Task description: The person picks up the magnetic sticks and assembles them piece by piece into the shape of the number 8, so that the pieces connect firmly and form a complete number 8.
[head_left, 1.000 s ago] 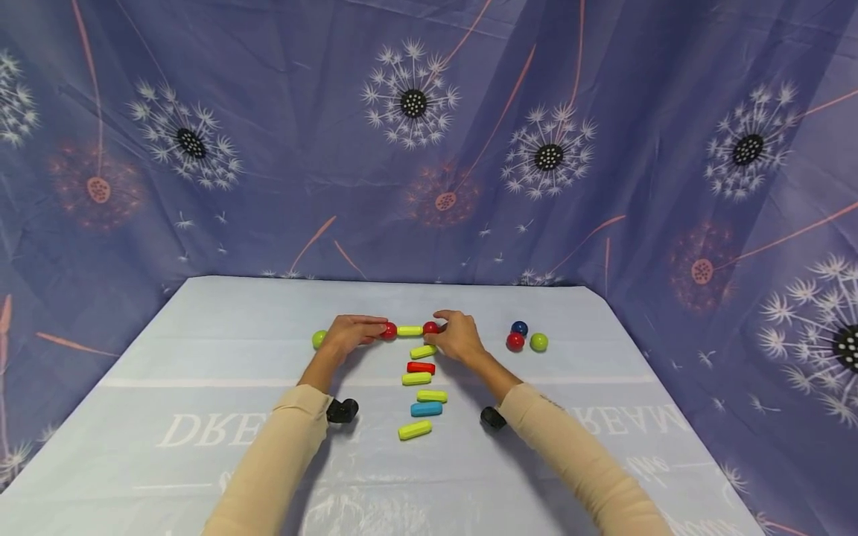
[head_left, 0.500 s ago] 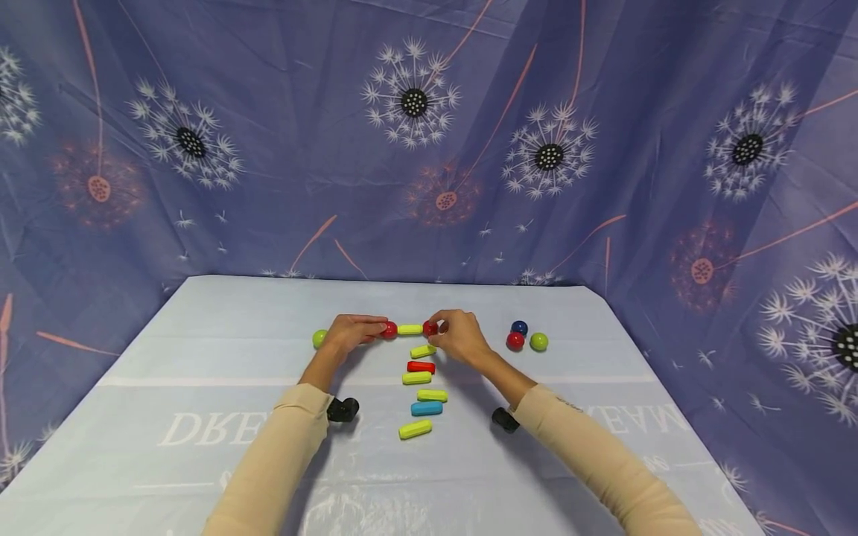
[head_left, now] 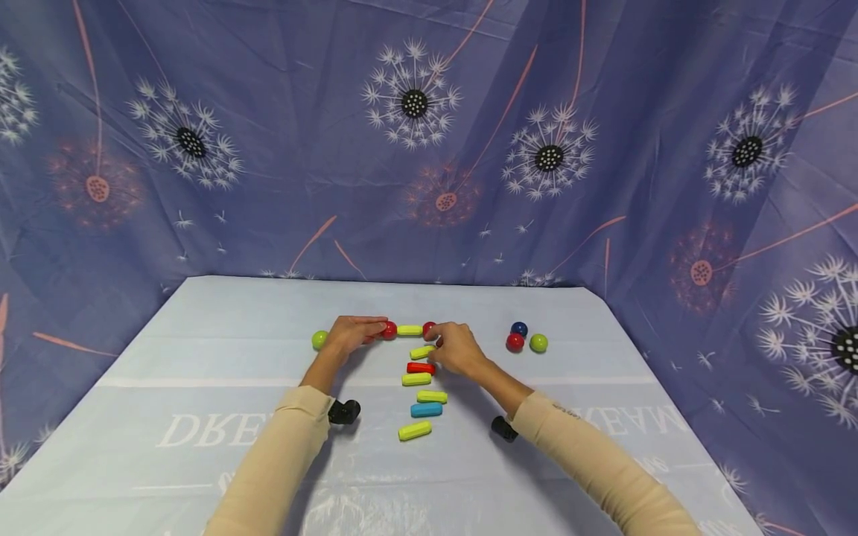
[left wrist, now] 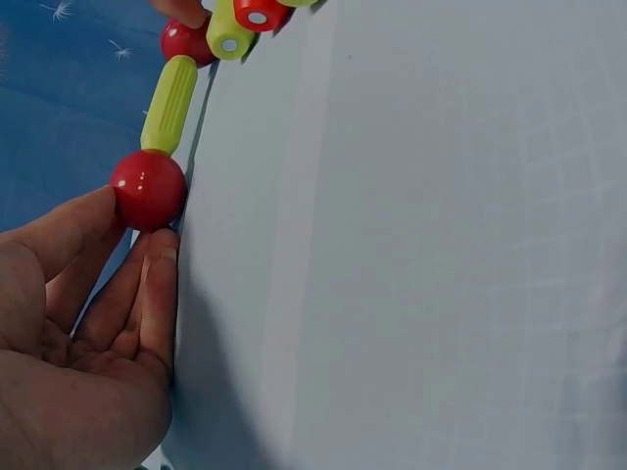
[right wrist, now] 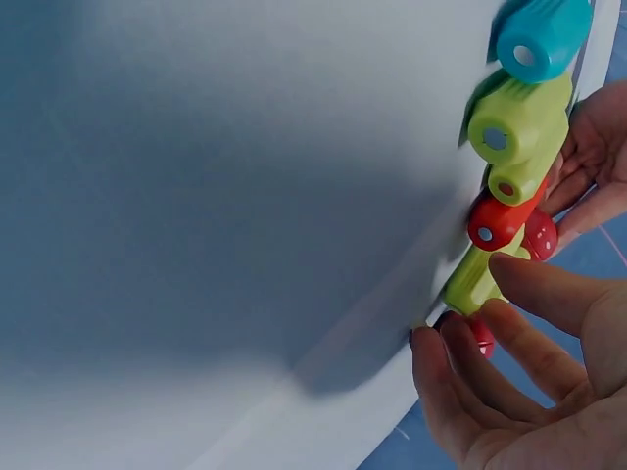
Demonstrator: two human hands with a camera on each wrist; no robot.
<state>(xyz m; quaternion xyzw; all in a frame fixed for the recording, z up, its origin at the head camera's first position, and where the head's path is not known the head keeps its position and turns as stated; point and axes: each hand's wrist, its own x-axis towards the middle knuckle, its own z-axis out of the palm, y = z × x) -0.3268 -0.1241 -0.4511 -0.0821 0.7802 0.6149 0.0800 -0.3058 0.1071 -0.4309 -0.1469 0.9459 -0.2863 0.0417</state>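
Note:
At the back of the table, a yellow-green rod (head_left: 410,330) joins two red balls end to end. My left hand (head_left: 345,335) pinches the left red ball (left wrist: 149,190) between thumb and fingers. Close by the right red ball (head_left: 430,328) is my right hand (head_left: 458,350), its fingers spread and loosely bent. In the right wrist view its thumb and index fingertips sit right at the near end of a second yellow-green rod (right wrist: 474,282), without closing round it. That rod has its left part exposed in the head view (head_left: 421,353). A red piece shows partly under my left hand.
A column of rods runs toward me: red (head_left: 420,368), yellow-green (head_left: 416,380), another yellow-green (head_left: 432,397), blue (head_left: 426,409) and yellow-green (head_left: 415,430). Blue (head_left: 519,328), red (head_left: 515,342) and green (head_left: 538,342) balls lie right; a green ball (head_left: 319,340) lies left.
My right hand has let go of the right red ball and shifted slightly toward me, to the second yellow-green rod. My left hand has stayed at the left red ball.

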